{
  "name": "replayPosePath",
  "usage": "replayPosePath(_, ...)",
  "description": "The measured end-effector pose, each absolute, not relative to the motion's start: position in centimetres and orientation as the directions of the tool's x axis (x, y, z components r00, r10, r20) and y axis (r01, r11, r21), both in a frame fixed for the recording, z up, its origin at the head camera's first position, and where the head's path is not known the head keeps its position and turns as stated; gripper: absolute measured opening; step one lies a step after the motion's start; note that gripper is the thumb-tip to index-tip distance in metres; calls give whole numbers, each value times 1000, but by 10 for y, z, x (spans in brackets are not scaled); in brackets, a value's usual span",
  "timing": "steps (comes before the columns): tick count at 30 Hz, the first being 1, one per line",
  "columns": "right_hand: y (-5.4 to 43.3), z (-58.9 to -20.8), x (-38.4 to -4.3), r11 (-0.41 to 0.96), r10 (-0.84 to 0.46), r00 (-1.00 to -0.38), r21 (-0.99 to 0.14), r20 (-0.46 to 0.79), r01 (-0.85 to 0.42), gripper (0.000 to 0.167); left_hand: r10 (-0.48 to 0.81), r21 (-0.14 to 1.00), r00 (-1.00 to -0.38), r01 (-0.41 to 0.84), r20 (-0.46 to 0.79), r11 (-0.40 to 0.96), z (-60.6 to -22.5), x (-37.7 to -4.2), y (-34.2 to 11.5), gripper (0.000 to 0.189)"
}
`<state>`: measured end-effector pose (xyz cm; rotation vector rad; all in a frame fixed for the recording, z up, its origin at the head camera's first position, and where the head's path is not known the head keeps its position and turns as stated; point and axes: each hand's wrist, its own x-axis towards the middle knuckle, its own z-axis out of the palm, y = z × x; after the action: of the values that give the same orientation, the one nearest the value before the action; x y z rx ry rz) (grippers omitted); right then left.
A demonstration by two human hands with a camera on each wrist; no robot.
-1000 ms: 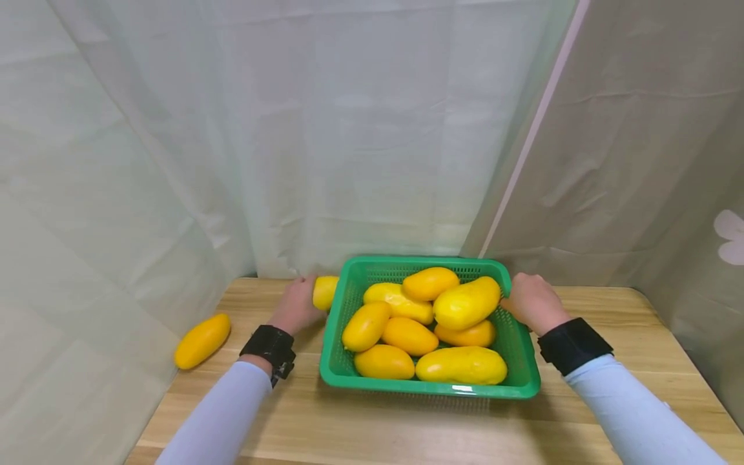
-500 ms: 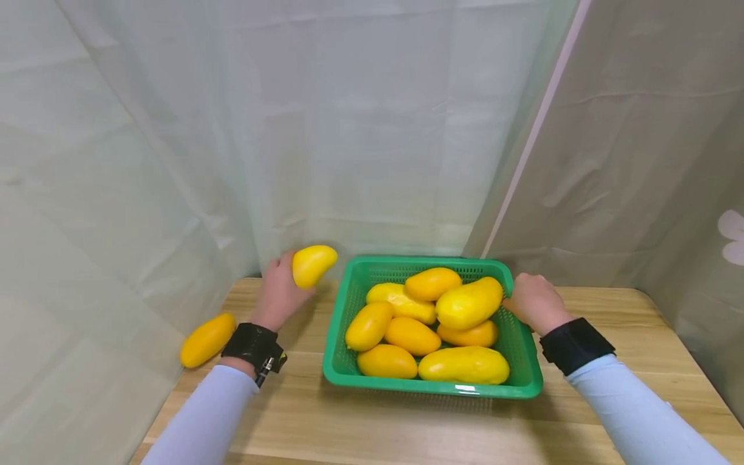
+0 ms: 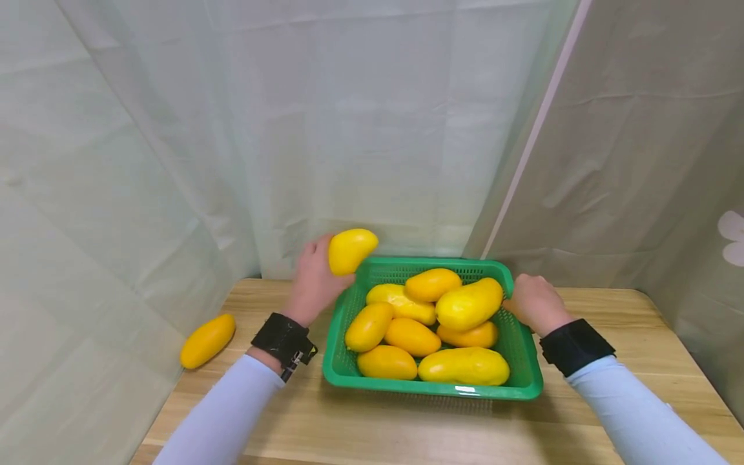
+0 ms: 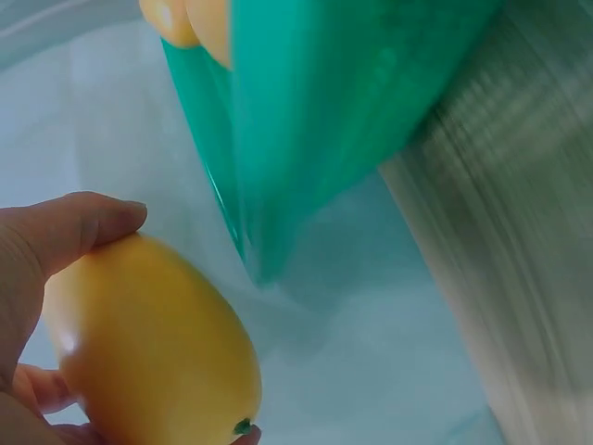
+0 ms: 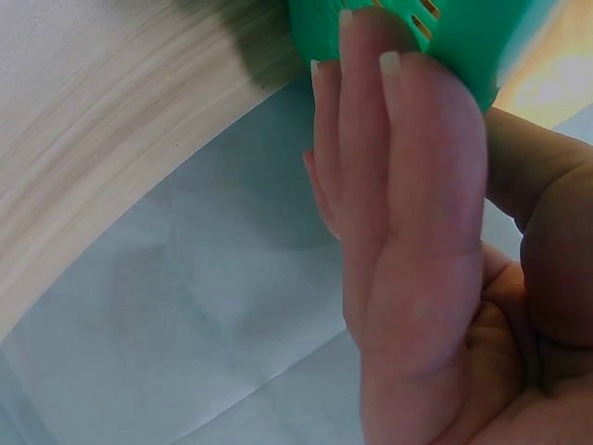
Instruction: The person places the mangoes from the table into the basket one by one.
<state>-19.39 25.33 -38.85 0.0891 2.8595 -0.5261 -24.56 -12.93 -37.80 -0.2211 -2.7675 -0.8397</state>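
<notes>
In the head view my left hand (image 3: 316,278) holds a yellow mango (image 3: 351,250) above the back left corner of the green plastic basket (image 3: 430,391). The left wrist view shows the thumb and fingers round the mango (image 4: 157,343), whose small green stem end points away from the palm. Several yellow and orange mangoes (image 3: 411,336) and longer yellow fruits that look like papayas (image 3: 464,366) lie in the basket. My right hand (image 3: 535,303) grips the basket's right rim. In the right wrist view its fingers (image 5: 431,185) lie along the outer wall, with the thumb at the rim.
One more orange-yellow mango (image 3: 207,341) lies at the left edge of the wooden table (image 3: 372,433). Pale cloth (image 3: 372,129) hangs behind the table and at its left, darker cloth (image 3: 628,161) at the right.
My left hand has lifted the mango from the table beside the basket's left side, then carried it up and right towards the basket's back left corner. The right hand and basket have hardly moved.
</notes>
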Motion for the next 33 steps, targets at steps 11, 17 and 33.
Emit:
replayPosePath(11, 251, -389, -192, 935, 23, -971, -340, -238, 105, 24, 168, 392, -960, 247, 225, 886, -373, -242, -89, 85)
replayPosePath(17, 251, -389, -193, 937, 15, -974, -336, -224, 92, 24, 178, 242, -962, 227, 206, 943, -371, -240, -76, 82)
replayPosePath(33, 248, -391, -194, 937, 9, -980, -340, -199, 78, 22, 136, 149, -990, 139, 33, 979, -374, -239, -61, 75)
